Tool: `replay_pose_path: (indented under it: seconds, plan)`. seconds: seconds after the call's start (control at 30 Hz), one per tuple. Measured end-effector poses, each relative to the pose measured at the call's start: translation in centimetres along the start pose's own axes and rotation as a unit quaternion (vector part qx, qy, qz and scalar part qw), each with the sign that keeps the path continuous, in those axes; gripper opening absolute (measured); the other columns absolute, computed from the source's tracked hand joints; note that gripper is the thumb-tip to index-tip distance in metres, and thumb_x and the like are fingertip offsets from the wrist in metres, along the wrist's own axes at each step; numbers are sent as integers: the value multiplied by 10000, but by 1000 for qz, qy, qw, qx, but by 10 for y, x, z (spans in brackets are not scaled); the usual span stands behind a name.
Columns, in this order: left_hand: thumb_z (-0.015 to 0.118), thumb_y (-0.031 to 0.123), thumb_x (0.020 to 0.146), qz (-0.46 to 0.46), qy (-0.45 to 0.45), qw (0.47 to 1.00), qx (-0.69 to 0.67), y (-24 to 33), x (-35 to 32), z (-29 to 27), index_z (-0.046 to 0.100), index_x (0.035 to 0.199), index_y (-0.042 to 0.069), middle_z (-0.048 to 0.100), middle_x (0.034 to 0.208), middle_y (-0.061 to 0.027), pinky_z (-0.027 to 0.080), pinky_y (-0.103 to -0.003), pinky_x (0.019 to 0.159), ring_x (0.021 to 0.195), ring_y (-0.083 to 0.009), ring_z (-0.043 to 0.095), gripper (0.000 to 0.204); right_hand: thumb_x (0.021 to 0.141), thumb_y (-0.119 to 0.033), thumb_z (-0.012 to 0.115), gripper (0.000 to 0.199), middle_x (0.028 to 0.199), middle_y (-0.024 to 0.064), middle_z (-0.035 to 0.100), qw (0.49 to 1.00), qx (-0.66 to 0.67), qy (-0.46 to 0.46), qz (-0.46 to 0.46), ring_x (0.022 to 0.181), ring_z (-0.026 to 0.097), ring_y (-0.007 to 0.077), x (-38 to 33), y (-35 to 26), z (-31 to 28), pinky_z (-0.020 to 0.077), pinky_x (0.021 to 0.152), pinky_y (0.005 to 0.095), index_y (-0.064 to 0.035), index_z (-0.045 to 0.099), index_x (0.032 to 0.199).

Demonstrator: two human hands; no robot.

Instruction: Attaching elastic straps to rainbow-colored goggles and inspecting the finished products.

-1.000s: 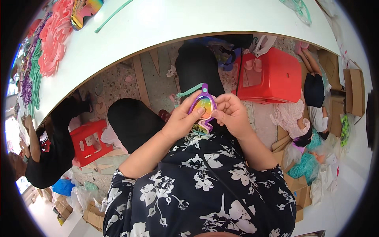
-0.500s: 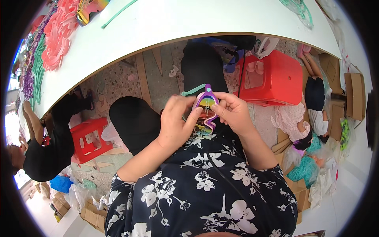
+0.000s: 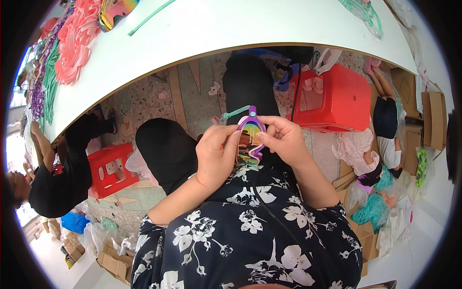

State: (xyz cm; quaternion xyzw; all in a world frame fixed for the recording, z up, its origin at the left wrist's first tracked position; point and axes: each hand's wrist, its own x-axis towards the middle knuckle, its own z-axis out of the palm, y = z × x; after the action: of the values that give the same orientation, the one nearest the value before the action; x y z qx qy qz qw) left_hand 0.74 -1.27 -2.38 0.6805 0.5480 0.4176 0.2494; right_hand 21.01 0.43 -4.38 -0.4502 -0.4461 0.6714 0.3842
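Observation:
Between my hands, over my lap, is a pair of swim goggles (image 3: 250, 137) with a purple frame and mirrored rainbow lenses, held with its length pointing away from me. My left hand (image 3: 215, 150) is closed on the left edge of the frame, thumb against the lens side. My right hand (image 3: 284, 139) pinches the opposite edge, its thumb over the lens near the far end. From the purple end piece at the far end, a teal strap (image 3: 236, 111) runs off to the left. Part of the frame is covered by my fingers.
Ahead curves a white table (image 3: 202, 29) bearing coral-pink goggle parts (image 3: 77, 43), mirrored goggles (image 3: 115, 12) and a teal strap (image 3: 151, 18). Red stools (image 3: 332, 98) stand on both sides. Another person in black (image 3: 62, 178) sits at the left; children and cardboard boxes (image 3: 433, 118) are at right.
The goggles have turned slightly in my hands, and my left fingers have closed in nearer the frame. My right hand keeps its pinch. The whole view has shifted a little.

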Motion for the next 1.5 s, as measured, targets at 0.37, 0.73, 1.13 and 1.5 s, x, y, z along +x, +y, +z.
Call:
replay_pose_path:
  seconds: [0.37, 0.73, 1.13, 1.5]
  plan:
    - [678, 127, 963, -359, -155, 866, -312, 2, 25, -6, 672, 1025, 13, 670, 859, 3, 444, -178, 587, 714, -35, 574, 129, 903, -63, 720, 255, 871, 9, 662, 995, 76, 3, 69, 732, 554, 46, 10, -25, -3, 438, 635, 209, 36, 665, 1131]
    - [704, 124, 938, -409, -224, 801, -375, -2, 44, -5, 683, 1025, 29, 680, 869, -1, 408, -169, 598, 747, -39, 573, 130, 878, -117, 731, 143, 814, 2, 644, 938, 166, -146, 266, 615, 516, 39, 58, -21, -47, 381, 541, 172, -30, 659, 966]
    - [747, 32, 878, -253, -227, 932, -124, -7, 10, -17, 626, 1100, -32, 650, 893, -13, 499, -227, 750, 815, -73, 602, 260, 884, 27, 714, 385, 994, 64, 615, 996, 76, 48, -23, 854, 626, 92, -8, 6, 8, 531, 728, 229, 6, 477, 1186]
    - [805, 152, 851, -311, -235, 902, -184, -23, -2, -8, 620, 857, 21, 620, 724, 7, 447, -245, 580, 639, -52, 538, 226, 887, 45, 704, 368, 1002, 72, 581, 985, 122, 113, -41, 881, 617, 92, -21, 24, 31, 541, 729, 224, -16, 430, 1125]
